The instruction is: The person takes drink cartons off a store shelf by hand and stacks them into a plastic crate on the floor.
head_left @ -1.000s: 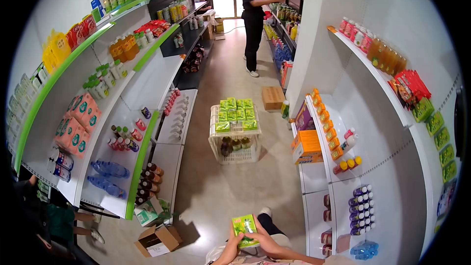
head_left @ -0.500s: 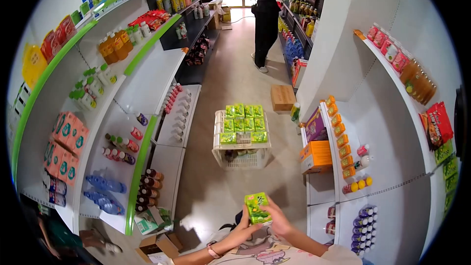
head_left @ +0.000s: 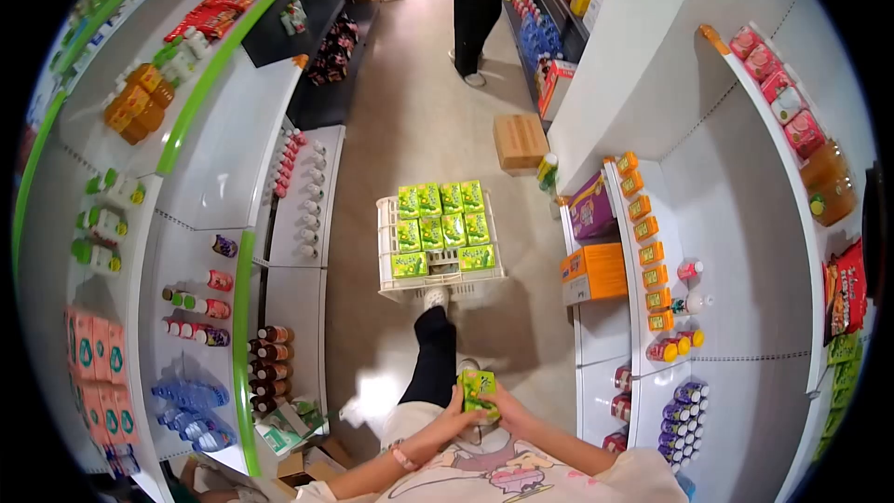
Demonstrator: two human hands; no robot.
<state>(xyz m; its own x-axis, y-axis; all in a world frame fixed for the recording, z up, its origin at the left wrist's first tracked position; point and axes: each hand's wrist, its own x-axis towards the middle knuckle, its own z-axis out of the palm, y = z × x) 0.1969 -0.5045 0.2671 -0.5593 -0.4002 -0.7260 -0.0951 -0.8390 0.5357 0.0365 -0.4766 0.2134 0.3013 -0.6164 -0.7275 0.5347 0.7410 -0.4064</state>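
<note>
Both my hands hold one small green and yellow carton (head_left: pixel 479 389) in front of my body, low in the view. My left hand (head_left: pixel 456 417) grips its left side, and my right hand (head_left: pixel 507 410) is on its right side. Ahead on the floor stands a white plastic crate (head_left: pixel 386 265) with several similar green cartons (head_left: pixel 429 233) arranged in rows on top. One of my feet (head_left: pixel 436 298) is at the near side of the crate, below its front edge.
Shelves with bottles and boxes line the left side (head_left: pixel 177 298) and right side (head_left: pixel 736 317). Beyond the crate a brown cardboard box (head_left: pixel 521 142) is on the floor near the pillar. A person in dark trousers (head_left: pixel 477 14) stands in the aisle. An open carton (head_left: pixel 312 461) lies lower left.
The view has tilted further down. My leg now reaches forward to the crate. The held carton remains in both hands, in front of my body.
</note>
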